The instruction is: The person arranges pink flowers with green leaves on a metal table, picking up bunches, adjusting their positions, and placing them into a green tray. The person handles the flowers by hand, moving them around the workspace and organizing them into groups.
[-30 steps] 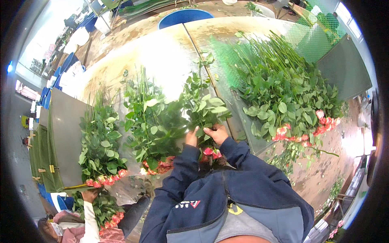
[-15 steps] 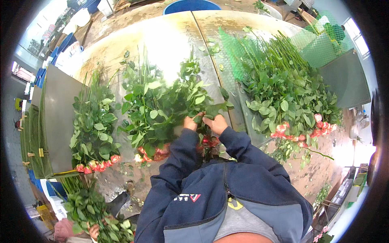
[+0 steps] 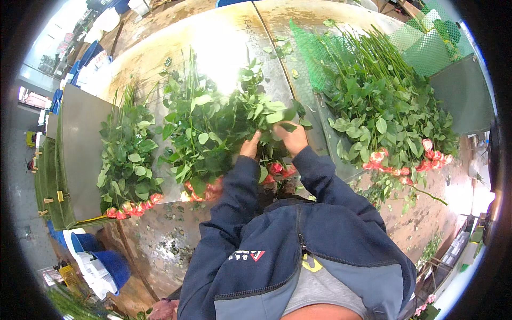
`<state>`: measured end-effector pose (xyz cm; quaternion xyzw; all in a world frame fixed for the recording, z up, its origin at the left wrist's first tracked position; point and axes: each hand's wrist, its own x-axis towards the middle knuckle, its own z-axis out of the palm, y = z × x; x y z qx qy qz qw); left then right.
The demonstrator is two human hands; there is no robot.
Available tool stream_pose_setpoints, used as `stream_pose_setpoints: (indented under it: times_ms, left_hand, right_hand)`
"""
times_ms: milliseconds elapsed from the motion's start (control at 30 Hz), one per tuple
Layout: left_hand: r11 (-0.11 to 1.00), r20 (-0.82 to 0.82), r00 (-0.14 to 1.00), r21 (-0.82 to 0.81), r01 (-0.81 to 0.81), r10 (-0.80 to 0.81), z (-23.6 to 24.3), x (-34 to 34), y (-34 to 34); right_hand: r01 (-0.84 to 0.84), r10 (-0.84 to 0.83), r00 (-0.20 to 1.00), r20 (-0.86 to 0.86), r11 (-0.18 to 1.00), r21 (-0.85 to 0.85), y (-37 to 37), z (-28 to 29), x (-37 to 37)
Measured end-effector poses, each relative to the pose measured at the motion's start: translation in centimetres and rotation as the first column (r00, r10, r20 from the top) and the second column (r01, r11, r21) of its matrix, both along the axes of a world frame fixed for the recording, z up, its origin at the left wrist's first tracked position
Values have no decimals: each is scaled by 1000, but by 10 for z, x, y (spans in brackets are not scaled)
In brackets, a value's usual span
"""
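Observation:
Pink-and-white roses lie on the table with their heads toward me and leafy stems pointing away. My left hand (image 3: 250, 145) is closed among the leaves of the middle roses (image 3: 269, 109), its fingers partly hidden by foliage. Just to its right, my right hand (image 3: 294, 140) closes on leaves of the same stems, thumb and fingers bent inward. Below both hands show a few rose heads (image 3: 277, 169). Left of them lies another leafy rose pile (image 3: 197, 125), its blooms partly behind my left sleeve.
A smaller rose bunch (image 3: 130, 160) lies at left beside an upright grey panel (image 3: 85, 149). At right, a large rose pile (image 3: 389, 106) rests by green netting (image 3: 309, 58) and a dark panel (image 3: 461, 96). Blue tubs (image 3: 109, 266) stand lower left. Fallen leaves litter the floor (image 3: 176, 240).
Both hands have moved slightly away from me along the stems, and the leaves above them have shifted. At lower left, another person's hand and leafy bundle have moved downward, uncovering blue tubs.

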<state>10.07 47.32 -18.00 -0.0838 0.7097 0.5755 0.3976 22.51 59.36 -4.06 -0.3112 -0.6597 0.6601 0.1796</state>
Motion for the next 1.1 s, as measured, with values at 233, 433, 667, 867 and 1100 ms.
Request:
stream_pose_setpoints:
  times_ms: [233, 433, 667, 867, 1100]
  left_hand:
    - [986, 108, 994, 168, -14, -4, 60, 13, 7]
    - [962, -101, 988, 236, 135, -114, 52, 1, 4]
    - [971, -115, 972, 101, 216, -204, 106, 15, 14]
    - [976, -169, 975, 142, 167, -143, 94, 12, -4]
    - [921, -113, 993, 390, 6, 41, 90, 32, -8]
  right_hand:
    - [-203, 115, 945, 305, 940, 275, 0, -27, -9]
    - [-259, 262, 965, -14, 945, -200, 13, -22, -4]
    - [-322, 176, 939, -296, 751, -576, 31, -8, 20]
    - [-350, 47, 927, -371, 457, -818, 46, 72, 55]
    - [-248, 11, 907, -421, 822, -512, 60, 69, 67]
